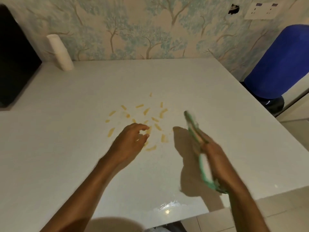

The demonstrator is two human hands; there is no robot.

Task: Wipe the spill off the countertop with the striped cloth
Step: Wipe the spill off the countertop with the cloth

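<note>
Fingers, right hand: closed around the striped cloth, which stands edge-on to the camera; motion blur hides the individual fingertips.
Fingers, left hand: loosely curled and spread, holding nothing, poised over the near edge of the spill.
Cloth position: held above the countertop, to the right of the spill and apart from it; its shadow falls on the surface between cloth and spill.
Cloth appearance: green border with a pale and pinkish inner band; stripes are only partly legible through the blur.
Handling estimate: light, soft and limp; it droops below the hand, so it should fold and bunch easily. Best taken across the middle with a flat palm, so a broad face meets the surface.
Spill: short yellow streaks scattered in a rough ring, with faint wet film between them; none appear wiped yet.
Spill consistency: cannot be told; streaks may smear if pressed lightly.
Countertop: pale, smooth and glossy, likely slippery under the cloth.
Beyond the spill: white cylinder at the back left by the wall, dark appliance far left, blue container far right.
</note>
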